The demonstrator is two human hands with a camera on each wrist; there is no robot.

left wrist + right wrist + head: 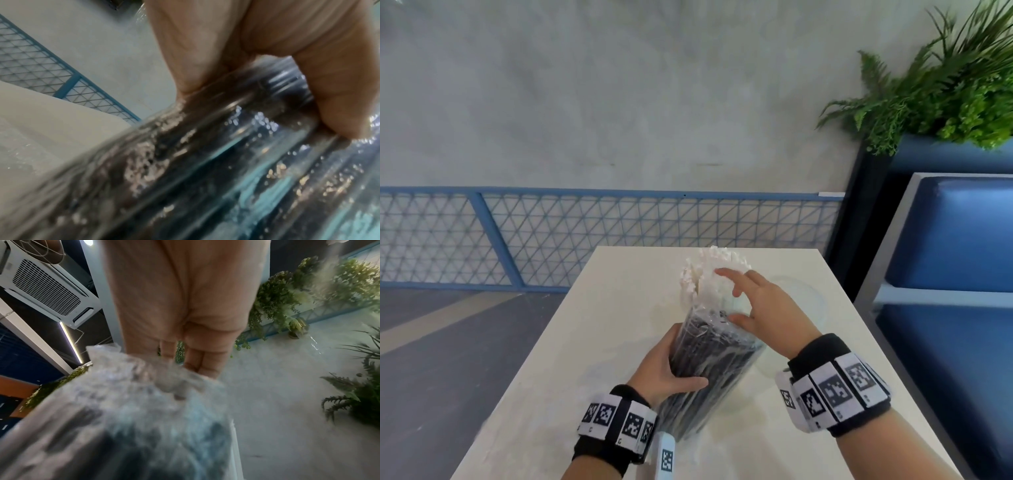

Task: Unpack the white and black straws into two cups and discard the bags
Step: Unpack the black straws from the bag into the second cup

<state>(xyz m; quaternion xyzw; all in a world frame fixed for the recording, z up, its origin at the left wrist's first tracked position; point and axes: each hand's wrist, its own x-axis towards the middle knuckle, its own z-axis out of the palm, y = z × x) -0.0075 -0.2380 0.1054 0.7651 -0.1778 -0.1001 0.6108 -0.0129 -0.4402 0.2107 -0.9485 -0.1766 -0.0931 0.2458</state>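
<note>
A clear plastic bag of black straws (709,370) stands tilted on the white table (571,342). My left hand (667,370) grips the bag's middle from the left, thumb across its front. The left wrist view shows my palm and thumb (337,100) wrapped on the shiny bag (205,170). My right hand (760,308) hovers at the bag's top with its fingers spread, the thumb touching the film. In the right wrist view straight fingers (197,360) reach over the crumpled bag mouth (133,394). White straws (709,270) stand bunched just behind the bag. Whether they are in a cup is hidden.
A faint clear rim (811,298) shows on the table behind my right hand. A white marker-tagged strip (666,459) lies at the near edge. A blue bench (948,308) and a planter with ferns (945,102) stand to the right, and a blue mesh railing (585,236) runs behind the table.
</note>
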